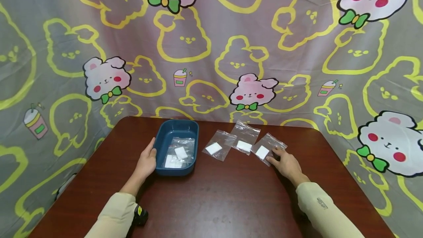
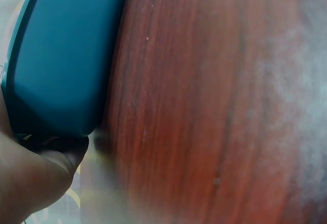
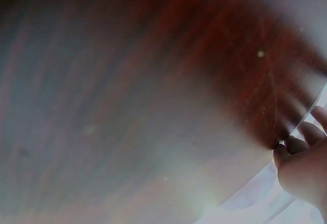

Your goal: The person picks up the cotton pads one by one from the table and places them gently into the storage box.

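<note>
A deep blue plastic tray (image 1: pixel 195 146) sits at the table's left. My left hand (image 1: pixel 147 159) touches its outer left wall, fingers pointing along the side; the left wrist view shows the thumb (image 2: pixel 69 155) against the wall's lower edge. Inside the tray lie clear zip bags (image 1: pixel 188 145) with white rectangular pieces. To its right, three similar bags lie flat: a left bag (image 1: pixel 226 139), a middle bag (image 1: pixel 247 130) and a right bag (image 1: pixel 275 143), each holding a white piece. My right hand (image 1: pixel 288 165) has thumb and forefinger apart at the right bag's right edge.
The brown wooden table (image 1: pixel 211 201) reaches back to a cartoon-patterned curtain (image 1: pixel 211 65), which also hangs along both sides. A dark wrist device (image 1: pixel 140 216) is on my left forearm.
</note>
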`<state>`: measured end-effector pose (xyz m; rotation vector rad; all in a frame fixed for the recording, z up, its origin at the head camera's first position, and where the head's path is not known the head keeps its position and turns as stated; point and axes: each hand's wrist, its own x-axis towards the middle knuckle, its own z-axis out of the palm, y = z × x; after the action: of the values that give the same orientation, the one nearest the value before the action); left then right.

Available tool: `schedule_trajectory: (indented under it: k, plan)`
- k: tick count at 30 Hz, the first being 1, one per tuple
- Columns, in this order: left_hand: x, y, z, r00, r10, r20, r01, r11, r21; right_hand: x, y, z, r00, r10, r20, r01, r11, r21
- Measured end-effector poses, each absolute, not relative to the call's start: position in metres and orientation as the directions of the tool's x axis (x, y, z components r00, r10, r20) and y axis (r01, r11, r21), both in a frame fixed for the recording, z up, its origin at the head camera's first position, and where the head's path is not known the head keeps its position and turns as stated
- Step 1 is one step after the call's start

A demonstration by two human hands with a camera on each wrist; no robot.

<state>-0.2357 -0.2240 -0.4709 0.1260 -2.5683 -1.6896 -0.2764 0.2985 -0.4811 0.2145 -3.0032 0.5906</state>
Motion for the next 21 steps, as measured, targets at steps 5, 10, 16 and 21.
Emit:
schedule_trajectory:
  k: [5, 10, 16, 21]
  plan:
    - [-0.2362, -0.2249, -0.4711, -0.995, -0.099, 0.006, -0.034, 0.391, 0.920, -0.2769, 0.2974, -0.4826, -0.987, -0.119, 0.105, -0.150, 0.915, -0.374]
    - [-0.2372, -0.2250, -0.4712, -0.995, -0.101, 0.017, -0.024, 0.399, 0.916, -0.2770, 0.2960, -0.4828, -0.984, -0.120, 0.134, -0.161, 0.917, -0.364]
    - [-0.2371, -0.2252, -0.4714, -0.995, -0.101, 0.027, -0.017, 0.409, 0.912, -0.2769, 0.2943, -0.4831, -0.977, -0.139, 0.161, -0.187, 0.921, -0.342]
    - [-0.2364, -0.2240, -0.4710, -0.995, -0.099, 0.024, -0.018, 0.405, 0.914, -0.2765, 0.2942, -0.4846, -0.972, -0.141, 0.189, -0.199, 0.920, -0.337]
